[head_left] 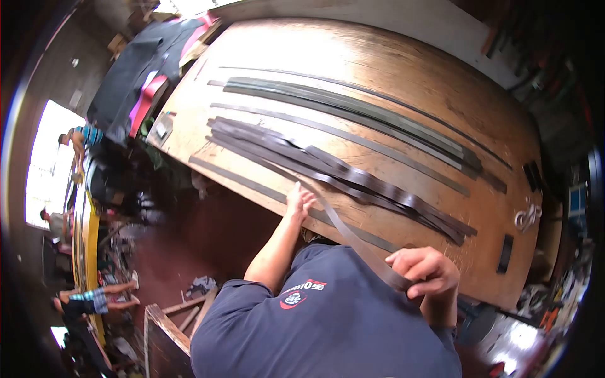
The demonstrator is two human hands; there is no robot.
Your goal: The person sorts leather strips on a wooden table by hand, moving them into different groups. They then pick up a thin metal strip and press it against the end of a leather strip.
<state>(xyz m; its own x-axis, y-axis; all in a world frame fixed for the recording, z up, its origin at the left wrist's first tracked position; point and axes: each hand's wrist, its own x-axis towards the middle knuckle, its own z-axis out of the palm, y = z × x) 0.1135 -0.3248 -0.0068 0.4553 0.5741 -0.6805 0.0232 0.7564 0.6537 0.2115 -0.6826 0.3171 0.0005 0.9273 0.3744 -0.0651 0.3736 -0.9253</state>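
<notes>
One long dark brown strip [340,225], which looks like leather, runs slantwise across the front of my body. My right hand [428,271] grips its near end with curled fingers, in front of my shirt. Farther along, at the table's edge, my left hand [301,200] has its fingers bent around the same strip. Beyond that hand, the strip leads to a loose bundle of similar dark strips [353,179], wavy and overlapping on the table. A single flat strip [236,179] lies along the near table edge, partly hidden behind my left hand.
The wooden table [403,82] also carries a stack of straight dark strips [353,113], thin single strips, a white looped item [528,217] and a small black piece [505,254]. Dark sheets [145,69] drape at the left end. Other people [94,299] are farther off left. A wooden frame [167,327] stands beside me.
</notes>
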